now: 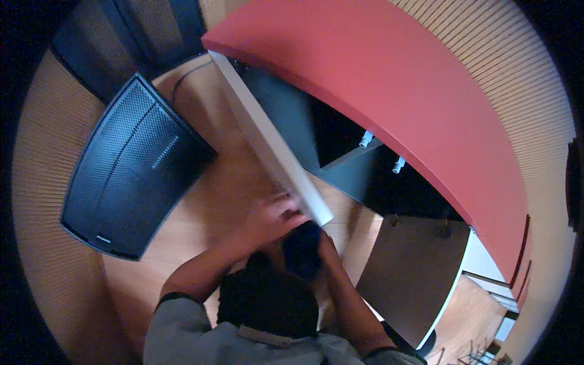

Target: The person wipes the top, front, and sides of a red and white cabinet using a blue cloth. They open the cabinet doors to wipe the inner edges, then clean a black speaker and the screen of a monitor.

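Before me stands a cabinet with a red top and a long, pale-edged door swung out towards me. My left hand, blurred, is at the near end of this door, its fingers at the door's face; whether they grip it is unclear. My right hand is lower and to the right, just below the door's end, mostly hidden beside a dark rounded object that I cannot identify. Two light metal hinges show under the red top's front edge.
A large black loudspeaker with a perforated grille stands on the wooden floor at left. Another door, brown-faced, stands open at lower right. A dark cable runs behind the loudspeaker. Ribbed wall panels curve behind the cabinet.
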`<state>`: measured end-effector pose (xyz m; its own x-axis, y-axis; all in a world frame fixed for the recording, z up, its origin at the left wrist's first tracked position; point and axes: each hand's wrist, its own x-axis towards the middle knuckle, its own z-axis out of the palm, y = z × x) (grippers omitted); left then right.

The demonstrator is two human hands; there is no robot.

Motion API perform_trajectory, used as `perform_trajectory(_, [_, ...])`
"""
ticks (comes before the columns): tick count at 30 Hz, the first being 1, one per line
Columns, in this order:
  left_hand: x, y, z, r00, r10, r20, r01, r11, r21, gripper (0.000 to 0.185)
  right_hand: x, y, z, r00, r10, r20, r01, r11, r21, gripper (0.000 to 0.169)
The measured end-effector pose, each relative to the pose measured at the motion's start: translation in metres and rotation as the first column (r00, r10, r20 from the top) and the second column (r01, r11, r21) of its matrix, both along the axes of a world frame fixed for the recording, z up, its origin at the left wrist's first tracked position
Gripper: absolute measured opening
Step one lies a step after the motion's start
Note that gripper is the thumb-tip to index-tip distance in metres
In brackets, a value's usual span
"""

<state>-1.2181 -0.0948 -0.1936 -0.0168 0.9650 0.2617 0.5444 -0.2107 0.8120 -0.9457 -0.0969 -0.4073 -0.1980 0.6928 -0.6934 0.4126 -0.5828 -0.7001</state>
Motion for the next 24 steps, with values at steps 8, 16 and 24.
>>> perform_trajectory(8, [0.025,0.073,-0.018,0.988,-0.018,0.156,0.015,1.000,0.019,0.017,0.092,-0.163,0.060,0.880,0.369,0.300,-0.412,0.906,0.095,0.063])
perform_trajectory(16, [0.038,0.120,-0.020,0.984,0.024,0.176,-0.027,1.000,0.016,0.015,0.195,-0.186,-0.025,0.883,0.267,0.386,-0.018,0.841,-0.541,0.043])
perform_trajectory(24, [0.038,0.110,-0.018,0.986,0.050,0.162,-0.055,0.998,0.025,0.012,0.158,-0.160,0.097,0.760,0.114,0.640,-0.008,0.986,-0.166,0.040])
